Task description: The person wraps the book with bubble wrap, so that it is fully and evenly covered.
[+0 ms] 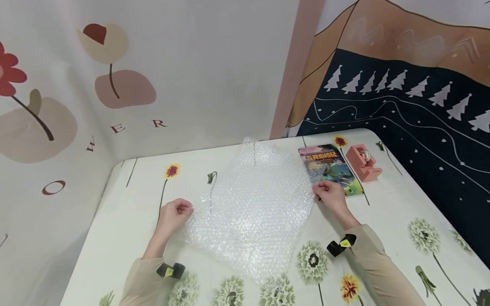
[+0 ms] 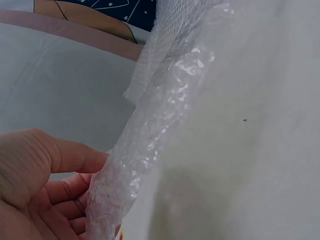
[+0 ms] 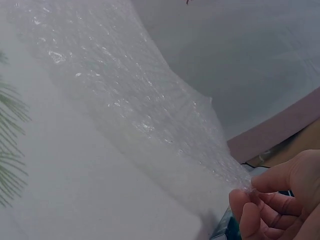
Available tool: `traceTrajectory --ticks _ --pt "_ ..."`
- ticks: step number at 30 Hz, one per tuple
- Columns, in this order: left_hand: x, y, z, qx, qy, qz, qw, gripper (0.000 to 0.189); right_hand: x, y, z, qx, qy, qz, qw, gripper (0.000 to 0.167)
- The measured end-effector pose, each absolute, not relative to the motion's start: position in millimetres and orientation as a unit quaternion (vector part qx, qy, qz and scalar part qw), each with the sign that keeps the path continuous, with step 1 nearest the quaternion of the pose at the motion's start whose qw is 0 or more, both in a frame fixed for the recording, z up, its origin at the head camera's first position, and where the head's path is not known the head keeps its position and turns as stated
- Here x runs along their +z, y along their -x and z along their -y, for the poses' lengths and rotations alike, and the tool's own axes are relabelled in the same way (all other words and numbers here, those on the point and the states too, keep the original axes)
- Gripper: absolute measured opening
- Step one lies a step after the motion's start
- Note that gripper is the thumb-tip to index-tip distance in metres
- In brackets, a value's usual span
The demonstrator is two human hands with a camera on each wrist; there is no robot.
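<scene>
A sheet of clear bubble wrap (image 1: pixel 256 204) spreads over the middle of the table, turned so one corner points to the back and another to the front. My left hand (image 1: pixel 175 214) pinches its left corner between thumb and fingers; the left wrist view shows the wrap (image 2: pixel 150 120) rising from that pinch. On the other side my right hand (image 1: pixel 331 196) pinches the right corner, in front of a colourful book (image 1: pixel 331 168). In the right wrist view the wrap (image 3: pixel 135 100) stretches away from the right thumb and fingertips (image 3: pixel 245 195).
A pink tape dispenser (image 1: pixel 363 163) with a roll of tape stands right of the book, near the table's right edge. The flower-printed tablecloth (image 1: pixel 130 221) covers the table (image 1: pixel 386 204). Printed curtains (image 1: pixel 214 76) hang behind and to the right.
</scene>
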State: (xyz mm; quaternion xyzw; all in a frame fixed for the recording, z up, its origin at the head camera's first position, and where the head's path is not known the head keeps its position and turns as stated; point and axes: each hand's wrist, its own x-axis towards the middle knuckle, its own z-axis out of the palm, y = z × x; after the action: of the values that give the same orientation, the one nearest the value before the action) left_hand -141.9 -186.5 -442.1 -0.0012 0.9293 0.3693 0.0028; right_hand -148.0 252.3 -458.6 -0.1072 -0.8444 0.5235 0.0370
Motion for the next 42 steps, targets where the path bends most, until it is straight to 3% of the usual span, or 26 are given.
traceTrajectory --ticks 10,29,36,42 --pt "-446 144 185 0.372 0.01 -0.928 0.014 0.009 -461 150 -252 0.464 0.076 0.879 0.072 0.015" --pt "-450 142 186 0.371 0.02 -0.928 0.025 0.013 -459 154 -256 0.463 0.096 0.88 0.056 0.018" --pt "-449 140 184 0.372 0.017 -0.928 0.015 0.018 -453 150 -262 0.525 0.115 0.843 0.025 0.024" --pt "-447 144 175 0.38 0.008 -0.924 -0.025 0.019 -448 148 -270 0.528 0.124 0.839 0.028 0.028"
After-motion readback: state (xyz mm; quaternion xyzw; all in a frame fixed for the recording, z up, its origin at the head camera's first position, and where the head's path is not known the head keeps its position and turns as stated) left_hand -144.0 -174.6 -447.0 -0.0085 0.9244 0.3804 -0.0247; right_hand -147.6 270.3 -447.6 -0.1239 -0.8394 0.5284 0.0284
